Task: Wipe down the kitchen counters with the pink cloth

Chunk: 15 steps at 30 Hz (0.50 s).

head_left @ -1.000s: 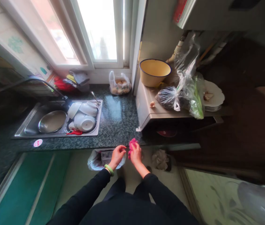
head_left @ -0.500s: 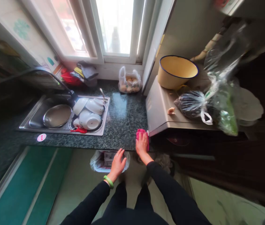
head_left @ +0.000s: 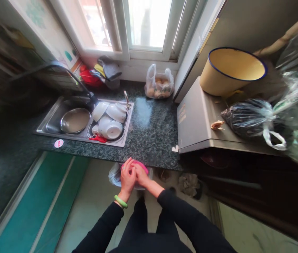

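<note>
A pink cloth (head_left: 141, 166) is bunched between my two hands at the counter's front edge, over a lined trash bin (head_left: 115, 174). My right hand (head_left: 141, 176) is closed round the cloth from the right. From the left, my left hand (head_left: 128, 178) presses against it, its fingers bent over the pink fabric and meeting the right hand. A green bangle (head_left: 120, 201) circles my left wrist. The hands and arms hide much of the cloth and part of the bin.
Behind the dark stone counter (head_left: 154, 140) a bag of round brown items (head_left: 160, 88) stands by the window. To the left, the sink (head_left: 56, 116) holds a metal basin (head_left: 75, 120) and stacked white bowls (head_left: 111, 129). At right, a yellow enamel pot (head_left: 225, 79) tops a boxy appliance (head_left: 191, 121).
My right hand has carried the pink cloth left, from beside the appliance to the counter edge above the bin. My left hand has come up to meet it. The view has shifted.
</note>
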{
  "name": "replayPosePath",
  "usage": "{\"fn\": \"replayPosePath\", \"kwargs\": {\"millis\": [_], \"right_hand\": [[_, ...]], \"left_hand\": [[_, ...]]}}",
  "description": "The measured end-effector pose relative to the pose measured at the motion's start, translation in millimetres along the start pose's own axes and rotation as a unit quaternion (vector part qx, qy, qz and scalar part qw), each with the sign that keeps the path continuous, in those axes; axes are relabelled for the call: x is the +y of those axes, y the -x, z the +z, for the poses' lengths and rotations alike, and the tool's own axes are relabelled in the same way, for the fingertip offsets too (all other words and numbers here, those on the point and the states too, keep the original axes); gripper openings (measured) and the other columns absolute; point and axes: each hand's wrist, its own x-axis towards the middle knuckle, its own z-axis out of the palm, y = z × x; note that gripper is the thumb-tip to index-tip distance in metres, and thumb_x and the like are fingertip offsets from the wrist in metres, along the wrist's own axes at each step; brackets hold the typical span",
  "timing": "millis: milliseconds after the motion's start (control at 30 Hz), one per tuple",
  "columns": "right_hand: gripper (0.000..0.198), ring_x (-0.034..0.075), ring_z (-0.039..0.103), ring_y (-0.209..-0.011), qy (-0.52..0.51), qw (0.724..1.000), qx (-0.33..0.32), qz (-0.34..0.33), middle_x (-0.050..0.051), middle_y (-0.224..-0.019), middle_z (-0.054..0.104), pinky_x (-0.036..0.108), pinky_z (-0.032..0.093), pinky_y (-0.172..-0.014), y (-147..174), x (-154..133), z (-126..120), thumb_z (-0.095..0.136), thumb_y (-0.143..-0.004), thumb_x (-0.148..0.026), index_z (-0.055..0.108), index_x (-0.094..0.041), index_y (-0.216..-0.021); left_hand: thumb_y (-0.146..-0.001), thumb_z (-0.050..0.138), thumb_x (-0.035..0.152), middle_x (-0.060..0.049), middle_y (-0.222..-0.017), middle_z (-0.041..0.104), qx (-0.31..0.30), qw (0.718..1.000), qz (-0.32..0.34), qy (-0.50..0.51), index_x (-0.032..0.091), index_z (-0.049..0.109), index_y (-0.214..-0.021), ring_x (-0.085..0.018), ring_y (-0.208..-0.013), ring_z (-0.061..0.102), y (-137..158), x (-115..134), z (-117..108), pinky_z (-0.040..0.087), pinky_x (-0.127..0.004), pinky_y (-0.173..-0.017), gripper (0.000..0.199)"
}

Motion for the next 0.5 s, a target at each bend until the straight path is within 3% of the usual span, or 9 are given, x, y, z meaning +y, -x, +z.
{"fn": "replayPosePath", "kwargs": {"millis": [100, 167, 267, 367, 500], "right_hand": [[0.048, 0.018, 0.068, -0.123, -0.045, 0.999, 0.009, -0.016, 0.002, -0.131, 0.074, 0.035, 0.055, -0.109, 26, 7, -20, 0.05, -0.087, -0.007, 0.075, -0.027, -0.123], [0.052, 0.021, 0.06, -0.136, 0.003, 0.994, 0.101, 0.034, 0.007, -0.141, 0.068, 0.041, 0.048, -0.118, 33, 27, -49, 0.045, -0.089, -0.008, 0.071, -0.024, -0.13], [0.055, 0.029, 0.039, -0.154, 0.13, 0.959, 0.211, 0.134, 0.017, -0.161, 0.048, 0.056, 0.037, -0.125, 45, 63, -84, 0.047, -0.096, -0.021, 0.055, -0.018, -0.151], [0.065, 0.035, 0.025, -0.16, 0.223, 0.942, 0.195, 0.161, 0.022, -0.169, 0.032, 0.063, 0.033, -0.125, 57, 90, -87, 0.05, -0.099, -0.032, 0.039, -0.013, -0.161], [0.064, 0.032, 0.023, -0.161, 0.271, 0.929, 0.193, 0.161, 0.019, -0.17, 0.031, 0.061, 0.032, -0.125, 45, 107, -75, 0.047, -0.099, -0.026, 0.038, -0.015, -0.161]], "left_hand": [[-0.097, 0.051, 0.025, -0.013, -0.142, 0.066, 0.001, 1.0, 0.03, -0.002, 0.02, 0.068, -0.127, -0.027, -0.134, 0.062, -20, 5, -7, 0.05, -0.052, -0.116, 0.035], [-0.098, 0.052, 0.026, -0.013, -0.144, 0.065, -0.017, 0.998, 0.06, -0.011, 0.02, 0.067, -0.129, -0.027, -0.137, 0.06, -30, 10, -4, 0.048, -0.053, -0.118, 0.035], [-0.099, 0.051, 0.025, -0.013, -0.152, 0.06, -0.068, 0.992, 0.101, -0.021, 0.02, 0.065, -0.134, -0.026, -0.143, 0.055, -33, 20, 14, 0.045, -0.053, -0.122, 0.038], [-0.096, 0.051, 0.019, -0.011, -0.158, 0.055, -0.136, 0.983, 0.123, -0.021, 0.021, 0.063, -0.138, -0.025, -0.149, 0.049, -21, 30, 42, 0.044, -0.053, -0.123, 0.044], [-0.096, 0.052, 0.019, -0.013, -0.161, 0.05, -0.185, 0.976, 0.116, -0.014, 0.02, 0.058, -0.145, -0.025, -0.151, 0.046, -4, 34, 66, 0.044, -0.053, -0.124, 0.049]]}}
